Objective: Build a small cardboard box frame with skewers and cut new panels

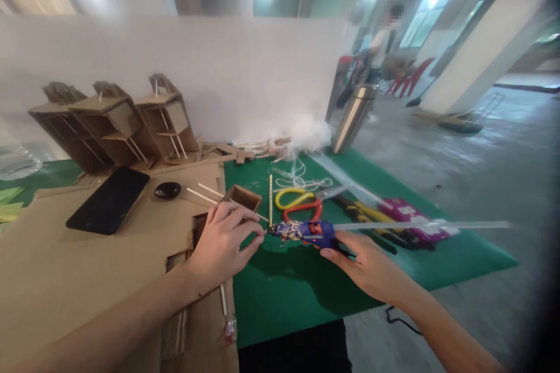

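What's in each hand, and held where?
Right hand: the glue gun, by its rear end. Left hand: probably a thin stick, exact grip unclear.

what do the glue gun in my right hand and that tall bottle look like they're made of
Glue gun: probably smooth plastic, judging by its solid blue casing; pale flecks coat the front. Bottle: likely stainless steel, satin finish; silvery sides show long highlights.

I receive one head-mounted view, facing forward and down across the counter (271,303) at close range; the pale partition (262,70) and floor (490,198) lie beyond.
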Tool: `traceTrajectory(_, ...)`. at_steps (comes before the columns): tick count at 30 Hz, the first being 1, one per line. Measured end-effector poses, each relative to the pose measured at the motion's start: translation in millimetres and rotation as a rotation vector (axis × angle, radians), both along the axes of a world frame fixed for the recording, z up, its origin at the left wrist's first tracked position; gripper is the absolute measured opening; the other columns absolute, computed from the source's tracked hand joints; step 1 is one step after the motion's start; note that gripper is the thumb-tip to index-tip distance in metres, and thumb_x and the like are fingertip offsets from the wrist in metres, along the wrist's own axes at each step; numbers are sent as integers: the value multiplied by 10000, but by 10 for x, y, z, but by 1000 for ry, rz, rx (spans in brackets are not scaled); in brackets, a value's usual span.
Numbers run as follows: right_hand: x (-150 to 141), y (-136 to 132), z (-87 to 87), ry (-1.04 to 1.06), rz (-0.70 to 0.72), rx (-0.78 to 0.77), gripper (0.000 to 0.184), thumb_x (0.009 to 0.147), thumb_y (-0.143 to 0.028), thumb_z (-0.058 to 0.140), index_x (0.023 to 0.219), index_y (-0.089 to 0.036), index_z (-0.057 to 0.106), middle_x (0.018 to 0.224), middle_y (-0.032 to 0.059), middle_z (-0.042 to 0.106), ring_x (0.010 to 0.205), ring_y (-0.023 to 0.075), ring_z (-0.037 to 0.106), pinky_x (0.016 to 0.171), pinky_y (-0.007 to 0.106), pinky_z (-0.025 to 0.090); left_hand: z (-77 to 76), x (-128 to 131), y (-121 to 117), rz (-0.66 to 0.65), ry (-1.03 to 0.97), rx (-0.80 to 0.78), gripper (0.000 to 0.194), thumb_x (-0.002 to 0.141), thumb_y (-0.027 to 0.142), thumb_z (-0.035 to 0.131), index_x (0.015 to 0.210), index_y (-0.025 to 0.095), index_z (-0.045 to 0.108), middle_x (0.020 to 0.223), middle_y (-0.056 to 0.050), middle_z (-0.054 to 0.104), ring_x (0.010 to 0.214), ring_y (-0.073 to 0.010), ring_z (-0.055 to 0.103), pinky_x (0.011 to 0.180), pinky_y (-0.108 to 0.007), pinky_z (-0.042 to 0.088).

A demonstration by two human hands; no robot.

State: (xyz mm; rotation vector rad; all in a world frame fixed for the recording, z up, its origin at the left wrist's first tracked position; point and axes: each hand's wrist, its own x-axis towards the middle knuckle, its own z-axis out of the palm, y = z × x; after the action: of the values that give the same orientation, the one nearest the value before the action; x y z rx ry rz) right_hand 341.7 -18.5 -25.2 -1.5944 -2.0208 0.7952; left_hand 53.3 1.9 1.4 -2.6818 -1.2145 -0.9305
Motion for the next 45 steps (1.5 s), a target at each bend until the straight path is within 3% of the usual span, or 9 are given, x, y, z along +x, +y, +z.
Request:
traceTrajectory(22, -6, -12, -10, 6, 6, 33, 466, 901, -592, 489, 1131, -236, 684, 1174, 102, 698, 1088, 311, 644, 921, 457, 547, 22, 23, -16, 5, -9, -39, 39, 865, 240, 645, 893, 238, 672, 1024, -23, 708, 1028, -258, 535, 899, -434, 414)
traceTrajectory(29, -7, -9, 23, 62, 21, -37, 480, 911, -580, 488, 1210, -238, 645, 1245, 108, 670, 1135, 318, 621, 892, 438, 567, 68, 15, -55, -10, -50, -63, 142, 829, 204, 593, 969, 214, 610, 1022, -46, 695, 1023, -268, 543, 875, -434, 426)
traceTrajectory(34, 17, 16, 140, 136, 58, 0, 469, 927, -574, 464, 1191, -241, 662, 1226, 102, 686, 1107, 320, 642, 889, 430, 565, 49, -27, -29, 32, -34, -7, 256, 835, 183, 554, 1090, 177, 543, 1159, -107, 617, 1111, -291, 518, 939, -472, 419)
traceTrajectory(39, 404, 198, 243, 170, -122, 129, 405, 877, -560, 545, 1046, -229, 706, 1109, 86, 735, 1059, 331, 664, 933, 436, 534, -22, -60, 36, 147, 41, 13, 349, 867, 305, 592, 1176, 166, 506, 1279, -150, 533, 1209, -339, 474, 982, -543, 405)
traceTrajectory(43, 896, 474, 361, 127, -379, 131, 377, 930, -464, 500, 1131, -191, 666, 1167, 108, 722, 1103, 305, 656, 952, 355, 493, -94, -75, 76, 162, 52, -3, 299, 874, 300, 595, 1139, 175, 535, 1236, -134, 562, 1226, -338, 481, 999, -545, 429)
traceTrajectory(45, 1125, 613, 426, 24, -414, 134, 444, 950, -475, 456, 1195, -152, 635, 1190, 135, 710, 1158, 301, 625, 978, 347, 456, -115, -79, 82, 155, 55, 0, 235, 878, 263, 582, 1096, 179, 559, 1217, -128, 576, 1248, -336, 469, 1012, -537, 435)
